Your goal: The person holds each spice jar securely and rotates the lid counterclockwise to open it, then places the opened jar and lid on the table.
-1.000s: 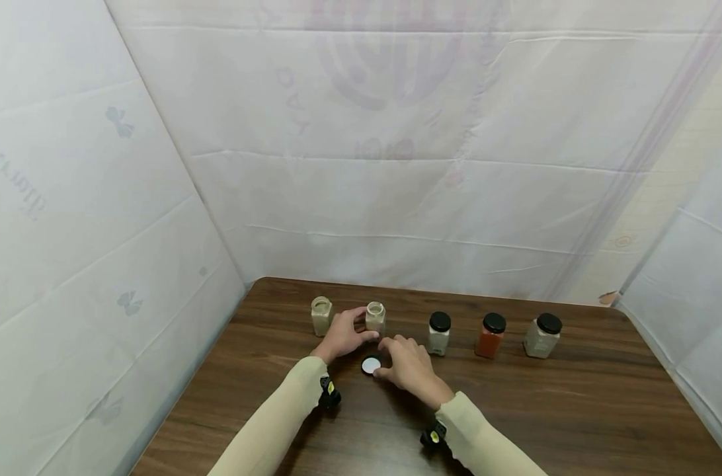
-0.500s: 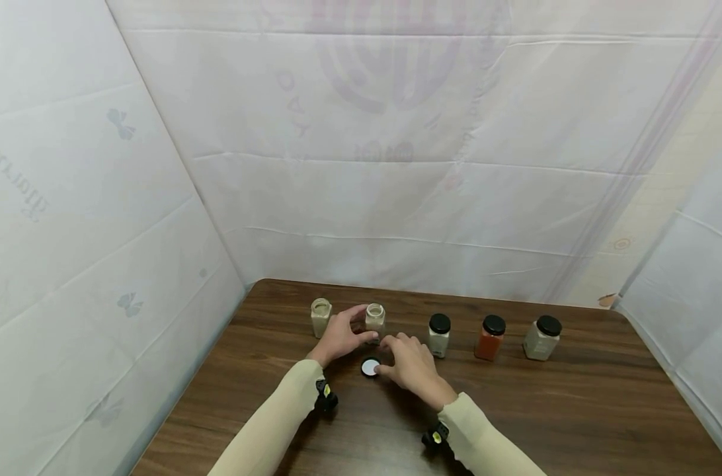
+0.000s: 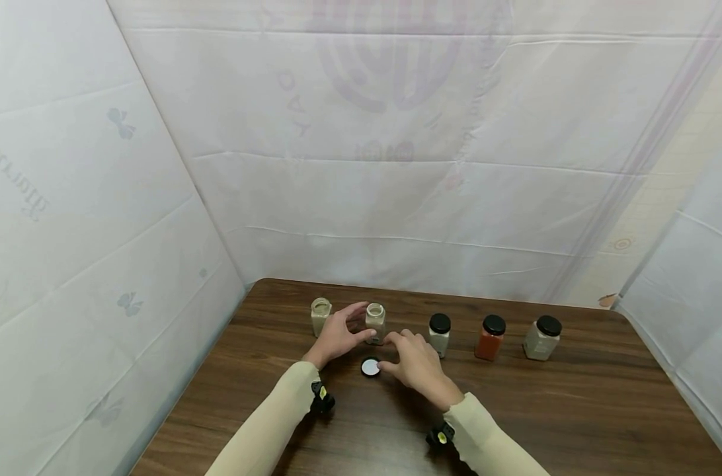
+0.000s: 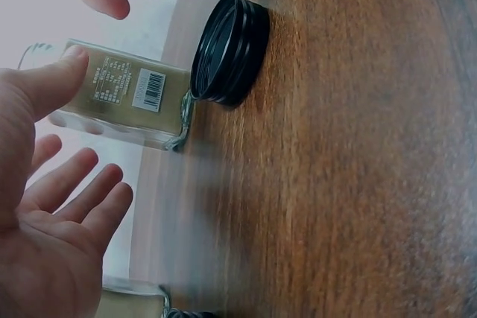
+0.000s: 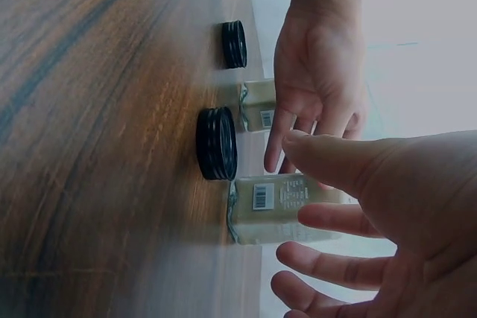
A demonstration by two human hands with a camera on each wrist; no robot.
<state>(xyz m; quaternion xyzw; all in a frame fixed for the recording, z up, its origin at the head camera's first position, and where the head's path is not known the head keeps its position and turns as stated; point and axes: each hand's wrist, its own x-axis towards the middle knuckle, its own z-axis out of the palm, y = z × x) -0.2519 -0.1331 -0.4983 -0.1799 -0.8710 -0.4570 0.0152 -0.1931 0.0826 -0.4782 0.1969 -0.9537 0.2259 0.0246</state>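
An uncapped glass jar of pale powder [image 3: 375,324] stands upright on the table. My left hand [image 3: 336,336] is at its left side, fingers spread and thumb across its front; the thumb overlaps the barcoded jar [image 4: 138,98] in the left wrist view. In front of the jar lies a black lid [image 3: 370,367], its white inside facing up. My right hand [image 3: 420,365] is just right of the lid, thumb toward it, with loosely bent fingers holding nothing. A second uncapped jar [image 3: 320,316] stands left of my left hand, and another black lid [image 5: 232,44] shows near it in the right wrist view.
To the right stand three black-capped jars: one pale [image 3: 439,337], one with red-orange powder [image 3: 489,338] and one greyish [image 3: 541,338]. The brown wooden table [image 3: 575,410] ends at white fabric walls [image 3: 397,198] at the back and sides.
My left hand has shifted slightly left, its fingers spreading away from the jar. My right hand has drawn a little to the right, away from the lid. The jars stay in place.
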